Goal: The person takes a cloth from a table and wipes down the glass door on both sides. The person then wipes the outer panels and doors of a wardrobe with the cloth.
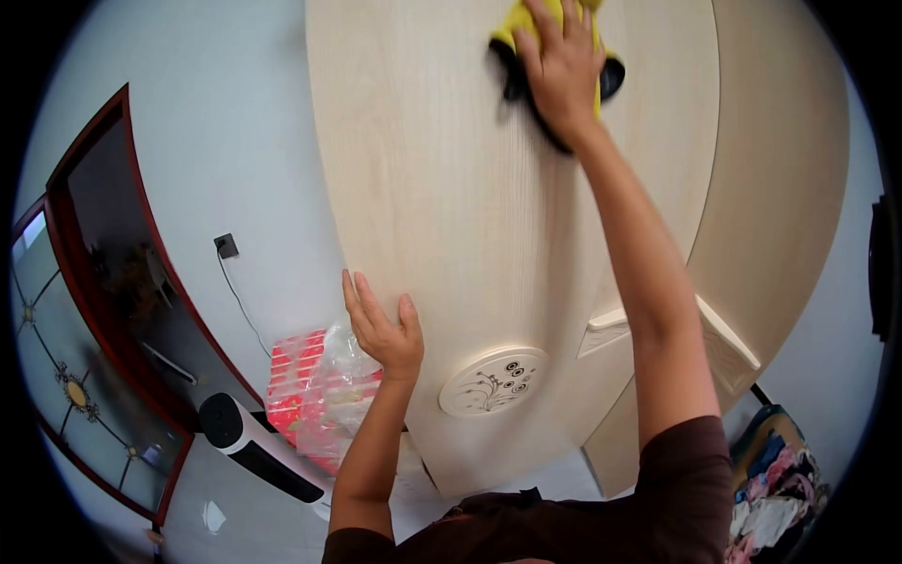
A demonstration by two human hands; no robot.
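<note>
A tall pale wood-grain door panel (442, 188), seemingly of a wardrobe, fills the middle of the head view. High up on it, my right hand (567, 80) presses a yellow and black cleaning cloth (515, 23) against the surface, fingers spread over the cloth. Part of the cloth lies hidden under the palm and its black edge is slightly blurred. Lower down at the panel's left edge, my left hand (387, 336) rests with fingers stretched out, holding nothing. An oval plate with a floral pattern (493, 382) decorates the panel below and between my hands.
Left of the panel are a red and white plastic-wrapped package (299, 381) and a white and black tower appliance (268, 456). A cord hangs from a wall socket (226, 246). A red-framed doorway (141, 188) stands further left. Clothes (775, 489) are heaped at lower right.
</note>
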